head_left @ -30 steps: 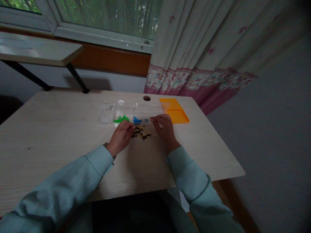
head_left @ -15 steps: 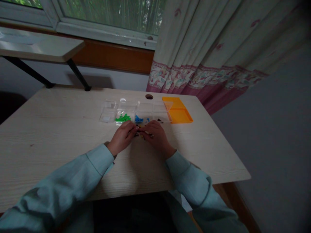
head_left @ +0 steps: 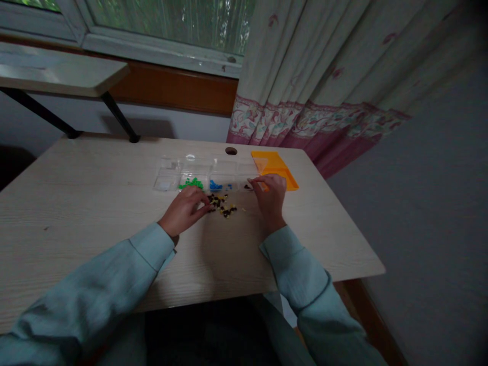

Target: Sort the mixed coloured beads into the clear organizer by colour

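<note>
A pile of small dark brown and yellow pieces (head_left: 227,210) lies loose on the table. My left hand (head_left: 185,211) rests at the pile's left side, thumb and forefinger brought together; whatever they pinch is too small to make out. Over the right-hand compartment of a clear plastic divided box (head_left: 166,184) is my right hand (head_left: 272,197), its thumb and fingertips closed together. A few dark pieces (head_left: 247,187) lie in that compartment below the fingertips. Other compartments hold green pieces (head_left: 191,183) and blue pieces (head_left: 215,186).
An orange tray or lid (head_left: 272,158) lies at the box's right end, partly behind my right hand. Beyond the box is a round hole (head_left: 231,151) in the table (head_left: 114,218). A raised shelf (head_left: 76,76) stands at the back left, and a curtain (head_left: 297,101) hangs behind.
My right hand has moved right and away from me, from the pile to the right compartment. The pile now shows between the hands. My left hand has barely moved.
</note>
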Motion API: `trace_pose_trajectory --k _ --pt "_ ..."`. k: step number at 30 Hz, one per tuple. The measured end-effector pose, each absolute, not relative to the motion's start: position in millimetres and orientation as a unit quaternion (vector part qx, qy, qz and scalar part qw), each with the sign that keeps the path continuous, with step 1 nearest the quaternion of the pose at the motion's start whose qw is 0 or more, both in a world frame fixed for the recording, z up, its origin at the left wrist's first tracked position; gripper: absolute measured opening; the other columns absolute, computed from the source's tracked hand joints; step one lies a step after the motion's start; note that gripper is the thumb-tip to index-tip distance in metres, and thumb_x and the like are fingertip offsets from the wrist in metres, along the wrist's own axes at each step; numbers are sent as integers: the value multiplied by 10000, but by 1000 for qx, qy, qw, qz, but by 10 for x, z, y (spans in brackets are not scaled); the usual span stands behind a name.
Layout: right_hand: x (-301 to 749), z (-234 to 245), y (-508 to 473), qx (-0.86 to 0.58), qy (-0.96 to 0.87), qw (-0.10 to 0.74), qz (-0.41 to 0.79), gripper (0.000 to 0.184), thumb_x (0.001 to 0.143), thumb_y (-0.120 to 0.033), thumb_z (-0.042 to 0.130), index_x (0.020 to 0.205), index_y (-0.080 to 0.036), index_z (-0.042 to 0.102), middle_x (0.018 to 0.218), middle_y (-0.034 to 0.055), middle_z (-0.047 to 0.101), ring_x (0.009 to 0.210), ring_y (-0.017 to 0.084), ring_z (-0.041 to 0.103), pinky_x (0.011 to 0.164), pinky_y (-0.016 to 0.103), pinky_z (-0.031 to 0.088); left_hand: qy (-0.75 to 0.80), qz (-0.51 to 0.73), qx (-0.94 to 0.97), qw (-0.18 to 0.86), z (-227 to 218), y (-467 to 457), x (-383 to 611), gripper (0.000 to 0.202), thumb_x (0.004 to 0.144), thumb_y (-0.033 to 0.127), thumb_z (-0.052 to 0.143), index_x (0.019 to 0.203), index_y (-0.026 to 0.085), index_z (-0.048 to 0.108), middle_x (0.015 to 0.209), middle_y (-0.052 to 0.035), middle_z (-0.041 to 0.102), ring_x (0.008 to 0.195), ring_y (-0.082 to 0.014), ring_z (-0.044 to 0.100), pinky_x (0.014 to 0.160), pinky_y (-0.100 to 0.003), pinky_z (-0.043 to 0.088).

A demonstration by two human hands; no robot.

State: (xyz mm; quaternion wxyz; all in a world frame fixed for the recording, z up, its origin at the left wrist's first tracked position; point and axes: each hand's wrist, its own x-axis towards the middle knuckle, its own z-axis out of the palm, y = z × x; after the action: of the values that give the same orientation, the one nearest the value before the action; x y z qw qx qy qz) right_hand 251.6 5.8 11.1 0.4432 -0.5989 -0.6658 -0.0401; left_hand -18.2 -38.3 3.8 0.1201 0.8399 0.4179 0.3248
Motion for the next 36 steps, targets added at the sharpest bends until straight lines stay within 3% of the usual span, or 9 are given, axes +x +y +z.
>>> trace_pose_trajectory --k 6,20,30,36 --pt "2614 12 132 -650 -625 431 -40 328 861 -511 592 765 -225 721 886 58 657 929 241 514 865 408 347 413 250 872 87 49 -354 -241 289 852 465 629 977 205 644 1001 -80 593 999 -251 533 884 -410 423" --pt "2586 -78 153 -631 -679 373 -30 254 905 -386 556 835 -225 740 914 67 679 912 226 528 831 380 358 414 247 872 88 3 -342 -244 172 880 377 612 928 214 642 948 -65 589 971 -239 540 853 -395 428" --pt "2478 23 86 -602 -703 377 -18 283 923 -386 517 812 -223 720 879 56 688 884 218 546 818 370 374 431 242 864 94 13 -343 -245 265 813 436 684 928 206 620 909 -62 591 920 -248 548 797 -390 422" --pt "2455 33 71 -600 -708 372 -14 286 921 -391 526 796 -217 716 862 62 689 871 218 555 799 364 388 416 245 870 99 -29 -335 -248 179 844 395 657 894 223 644 919 -57 587 928 -236 548 805 -377 416"
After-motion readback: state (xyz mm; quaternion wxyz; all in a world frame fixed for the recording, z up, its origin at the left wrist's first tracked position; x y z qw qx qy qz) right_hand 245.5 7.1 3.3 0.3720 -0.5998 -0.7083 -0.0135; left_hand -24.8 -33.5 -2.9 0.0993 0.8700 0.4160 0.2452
